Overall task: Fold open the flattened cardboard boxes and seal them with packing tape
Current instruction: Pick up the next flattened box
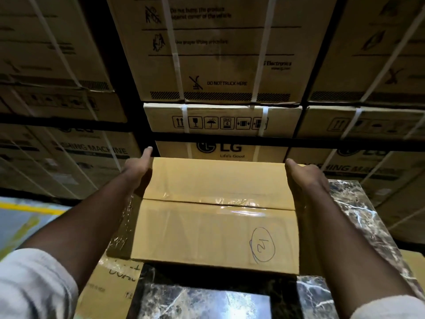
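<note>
A plain brown cardboard box is held up in front of me, its top flaps closed and a strip of clear packing tape running along the centre seam. A circled handwritten number is on the near right of its top. My left hand presses flat against the box's left side, forefinger stretched out past the far corner. My right hand grips the right side near the far corner. Clear tape also wraps down the left wall.
A dark marble-patterned surface lies under and to the right of the box. Another cardboard piece with print sits below left. Tall stacks of strapped appliance cartons fill the racks ahead. A yellow floor line shows at left.
</note>
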Demonstrator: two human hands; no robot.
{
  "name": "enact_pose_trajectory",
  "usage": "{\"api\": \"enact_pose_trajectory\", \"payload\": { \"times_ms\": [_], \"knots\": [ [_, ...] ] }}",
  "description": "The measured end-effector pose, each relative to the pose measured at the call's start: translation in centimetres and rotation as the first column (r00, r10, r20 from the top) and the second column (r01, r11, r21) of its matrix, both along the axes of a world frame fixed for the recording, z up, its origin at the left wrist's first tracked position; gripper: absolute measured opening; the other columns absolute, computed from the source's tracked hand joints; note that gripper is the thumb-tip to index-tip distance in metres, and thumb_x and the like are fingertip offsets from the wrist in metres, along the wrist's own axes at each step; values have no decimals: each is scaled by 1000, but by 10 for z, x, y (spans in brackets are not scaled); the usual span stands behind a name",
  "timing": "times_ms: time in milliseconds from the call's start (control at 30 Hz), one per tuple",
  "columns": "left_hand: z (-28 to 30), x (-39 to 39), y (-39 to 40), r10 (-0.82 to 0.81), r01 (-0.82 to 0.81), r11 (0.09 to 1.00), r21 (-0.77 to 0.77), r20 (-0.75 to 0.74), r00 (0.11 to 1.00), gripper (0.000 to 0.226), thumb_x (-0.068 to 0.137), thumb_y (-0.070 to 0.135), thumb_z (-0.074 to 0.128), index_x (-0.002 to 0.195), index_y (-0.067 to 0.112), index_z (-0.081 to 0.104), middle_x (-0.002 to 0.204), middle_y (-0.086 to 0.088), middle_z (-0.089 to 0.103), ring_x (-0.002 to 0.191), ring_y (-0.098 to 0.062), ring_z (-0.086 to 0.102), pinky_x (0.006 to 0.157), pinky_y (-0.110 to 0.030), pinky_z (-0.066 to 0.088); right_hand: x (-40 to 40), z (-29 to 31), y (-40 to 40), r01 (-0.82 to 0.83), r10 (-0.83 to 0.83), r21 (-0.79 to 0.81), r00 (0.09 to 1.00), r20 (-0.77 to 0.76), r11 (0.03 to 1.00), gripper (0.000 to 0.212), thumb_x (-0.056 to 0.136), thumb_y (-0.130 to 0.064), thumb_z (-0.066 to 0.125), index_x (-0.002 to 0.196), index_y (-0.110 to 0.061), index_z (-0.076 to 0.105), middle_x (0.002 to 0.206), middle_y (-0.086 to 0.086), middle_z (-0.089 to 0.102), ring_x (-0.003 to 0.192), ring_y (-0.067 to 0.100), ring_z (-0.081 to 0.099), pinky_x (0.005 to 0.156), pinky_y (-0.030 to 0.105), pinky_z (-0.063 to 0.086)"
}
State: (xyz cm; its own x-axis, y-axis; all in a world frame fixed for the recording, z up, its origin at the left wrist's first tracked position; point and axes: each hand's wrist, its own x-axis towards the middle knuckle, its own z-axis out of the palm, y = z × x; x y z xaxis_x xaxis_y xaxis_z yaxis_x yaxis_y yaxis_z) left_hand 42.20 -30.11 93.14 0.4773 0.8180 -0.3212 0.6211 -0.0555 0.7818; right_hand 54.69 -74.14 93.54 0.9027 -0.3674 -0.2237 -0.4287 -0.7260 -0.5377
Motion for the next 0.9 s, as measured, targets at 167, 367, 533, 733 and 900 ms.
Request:
{"api": "enact_pose_trajectory", "payload": {
  "times_ms": [167, 367, 533, 733, 900],
  "knots": [
    [36, -35, 7, -10, 1, 999, 45, 203, 979, 74, 86, 60, 71, 128, 1, 59, 116, -11, 67, 91, -25, 65, 73, -35, 50, -56, 41, -1, 90, -131, 214, 973, 188, 973, 64, 89, -70, 57, 115, -12, 65, 107, 12, 62, 98, 33, 58, 72, 37, 45],
    [23, -120, 5, 19, -16, 1000, -10, 528, 849, 54, 85, 46, 70, 120, 5, 63, 108, -9, 68, 89, -20, 62, 68, -30, 47, -141, 56, -14, -23, -256, 574, 879, 401, 819, 43, 86, -47, 69, 125, -29, 62, 119, 4, 67, 101, 22, 63, 87, 43, 59],
    [-40, -199, -14, 65, 120, 965, -233, 658, 750, 40, 92, 46, 74, 123, 26, 61, 120, -4, 70, 100, -20, 68, 80, -35, 55, -212, -20, -28, -170, -274, 822, 889, 366, 544, 48, 86, -8, 77, 127, -25, 59, 124, 5, 67, 120, 32, 64, 72, 21, 57],
    [-51, -226, -14, -51, 308, 896, -320, 616, 786, 51, 100, 34, 66, 144, 30, 40, 121, 3, 65, 92, -15, 72, 60, -34, 62, -243, -53, -29, -133, -91, 802, 970, 227, 582, 97, 82, -57, 82, 159, -51, 23, 151, -3, 52, 130, 27, 58, 86, 37, 59],
    [-55, -224, -16, -15, 232, 940, -250, 649, 761, 44, 99, 30, 69, 137, 25, 46, 122, -2, 63, 96, -20, 66, 66, -33, 55, -237, -46, 5, -51, -290, 774, 910, 297, 631, 70, 86, -35, 86, 145, -40, 47, 130, 3, 66, 113, 29, 68, 79, 41, 59]
  ]
}}
